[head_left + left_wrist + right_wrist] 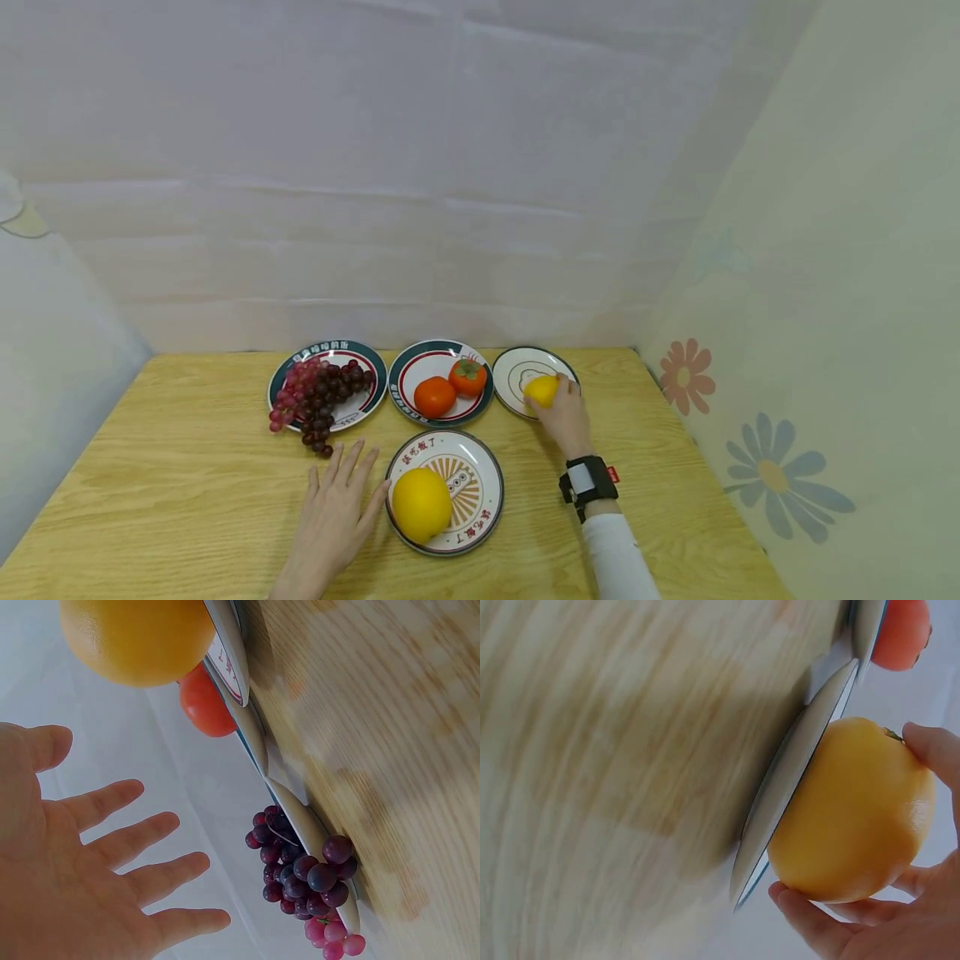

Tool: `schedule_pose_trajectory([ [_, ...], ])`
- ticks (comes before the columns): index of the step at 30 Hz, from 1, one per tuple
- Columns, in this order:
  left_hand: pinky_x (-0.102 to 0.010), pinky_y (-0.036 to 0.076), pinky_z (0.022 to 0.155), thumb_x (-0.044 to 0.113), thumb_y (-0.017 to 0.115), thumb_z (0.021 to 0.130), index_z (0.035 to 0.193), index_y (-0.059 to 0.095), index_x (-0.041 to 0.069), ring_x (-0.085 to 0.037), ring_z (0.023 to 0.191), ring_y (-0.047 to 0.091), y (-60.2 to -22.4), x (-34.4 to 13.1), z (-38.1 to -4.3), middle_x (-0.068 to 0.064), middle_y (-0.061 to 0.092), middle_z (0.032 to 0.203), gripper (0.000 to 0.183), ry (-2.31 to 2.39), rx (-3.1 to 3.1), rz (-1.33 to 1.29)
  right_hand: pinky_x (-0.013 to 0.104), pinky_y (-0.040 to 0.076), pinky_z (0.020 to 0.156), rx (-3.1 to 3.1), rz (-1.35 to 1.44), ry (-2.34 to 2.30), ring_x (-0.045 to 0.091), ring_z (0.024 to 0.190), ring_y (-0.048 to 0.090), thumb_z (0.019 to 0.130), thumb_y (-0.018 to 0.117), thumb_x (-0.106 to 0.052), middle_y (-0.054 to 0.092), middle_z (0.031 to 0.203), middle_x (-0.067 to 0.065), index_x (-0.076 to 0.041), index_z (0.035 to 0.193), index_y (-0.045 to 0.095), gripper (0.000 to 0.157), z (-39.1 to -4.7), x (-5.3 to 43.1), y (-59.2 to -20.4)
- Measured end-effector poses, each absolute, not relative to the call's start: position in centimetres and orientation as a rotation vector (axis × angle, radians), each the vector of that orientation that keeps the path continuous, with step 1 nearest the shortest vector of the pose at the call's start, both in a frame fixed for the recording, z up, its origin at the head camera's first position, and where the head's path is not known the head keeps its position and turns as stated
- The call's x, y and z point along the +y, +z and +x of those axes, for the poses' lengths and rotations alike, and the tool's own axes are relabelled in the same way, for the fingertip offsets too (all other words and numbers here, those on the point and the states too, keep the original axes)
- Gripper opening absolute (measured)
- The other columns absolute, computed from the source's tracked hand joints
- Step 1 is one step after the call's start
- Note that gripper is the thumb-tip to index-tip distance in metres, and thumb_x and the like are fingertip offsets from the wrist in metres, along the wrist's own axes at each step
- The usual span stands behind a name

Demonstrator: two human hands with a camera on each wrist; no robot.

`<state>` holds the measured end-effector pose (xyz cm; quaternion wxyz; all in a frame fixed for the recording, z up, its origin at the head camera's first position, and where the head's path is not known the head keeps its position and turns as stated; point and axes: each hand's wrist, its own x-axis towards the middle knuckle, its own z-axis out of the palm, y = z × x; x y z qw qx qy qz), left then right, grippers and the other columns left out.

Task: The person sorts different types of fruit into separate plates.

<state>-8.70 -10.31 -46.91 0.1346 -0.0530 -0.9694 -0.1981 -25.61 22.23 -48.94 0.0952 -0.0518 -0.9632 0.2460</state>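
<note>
At the back right, my right hand [567, 421] grips a yellow fruit [542, 390] over the small white plate [510, 367]. In the right wrist view the fruit is round with a small green stem end; thumb and fingers are curled about it, and it appears to touch the plate. My left hand [333, 504] is spread, palm down, left of the front plate [491, 492], holding nothing. A larger yellow fruit [422, 504] lies on that plate, close to my left thumb.
Dark and pink grapes [322, 396] hang over the edge of the back left plate [375, 367]. Two orange persimmons [435, 397] sit on the back middle plate [408, 358]. A pale wall [375, 250] closes off the table's back edge, and a flowered wall [810, 375] its right side.
</note>
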Motion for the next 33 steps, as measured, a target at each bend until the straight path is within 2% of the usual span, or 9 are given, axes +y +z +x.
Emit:
schedule_pose_trajectory([
  [6, -0.071, 0.026, 0.1, 0.036, 0.056, 0.091, 0.13, 0.054, 0.011, -0.037, 0.132, 0.031, -46.9, -10.4, -8.7, -0.013, 0.043, 0.141, 0.046, -0.584, -2.845, -0.145, 0.058, 0.048, 0.088, -2.845, -0.1, 0.689, 0.044, 0.114, 0.043, 0.081, 0.067, -0.046, 0.034, 0.136, 0.026, -0.003, 0.139, 0.033, 0.08, -25.3, 22.3, -48.3],
  [13, -0.071, 0.026, 0.1, 0.035, 0.056, 0.09, 0.129, 0.054, 0.011, -0.038, 0.132, 0.031, -46.8, -10.3, -8.7, -0.013, 0.043, 0.141, 0.046, -0.587, -2.836, -0.148, 0.061, 0.04, 0.097, -2.804, 0.109, 0.549, 0.05, 0.119, 0.038, 0.08, 0.067, -0.046, 0.038, 0.133, 0.032, 0.001, 0.135, 0.039, 0.077, -24.1, 20.9, -47.1],
  [18, -0.071, 0.027, 0.1, 0.035, 0.056, 0.09, 0.129, 0.054, 0.011, -0.038, 0.132, 0.032, -46.8, -10.3, -8.7, -0.013, 0.043, 0.141, 0.045, -0.573, -2.827, -0.151, 0.059, 0.041, 0.099, -2.809, 0.253, 0.557, 0.045, 0.123, 0.036, 0.081, 0.068, -0.043, 0.037, 0.137, 0.027, -0.003, 0.135, 0.041, 0.073, -22.2, 19.1, -46.0],
  [23, -0.071, 0.027, 0.1, 0.035, 0.057, 0.09, 0.129, 0.054, 0.011, -0.038, 0.131, 0.032, -46.9, -10.3, -8.6, -0.013, 0.043, 0.141, 0.046, -0.565, -2.815, -0.158, 0.055, 0.04, 0.102, -2.856, 0.522, 0.482, 0.038, 0.128, 0.034, 0.083, 0.065, -0.043, 0.035, 0.142, 0.02, -0.012, 0.137, 0.041, 0.067, -20.0, 16.9, -45.3],
  [29, -0.071, 0.027, 0.1, 0.036, 0.055, 0.091, 0.13, 0.053, 0.012, -0.037, 0.133, 0.031, -46.9, -10.3, -8.7, -0.012, 0.043, 0.142, 0.046, -0.573, -2.836, -0.154, 0.049, 0.043, 0.102, -2.876, 0.881, 0.471, 0.029, 0.13, 0.036, 0.085, 0.06, -0.049, 0.032, 0.146, 0.011, -0.015, 0.14, 0.038, 0.068, -16.9, 14.3, -44.1],
  [33, -0.071, 0.027, 0.1, 0.036, 0.056, 0.091, 0.13, 0.053, 0.012, -0.038, 0.132, 0.031, -46.9, -10.3, -8.7, -0.013, 0.043, 0.142, 0.046, -0.569, -2.842, -0.156, 0.048, 0.044, 0.102, -2.881, 1.062, 0.422, 0.025, 0.129, 0.039, 0.085, 0.052, -0.058, 0.032, 0.147, 0.006, -0.021, 0.141, 0.035, 0.069, -15.3, 12.8, -44.2],
])
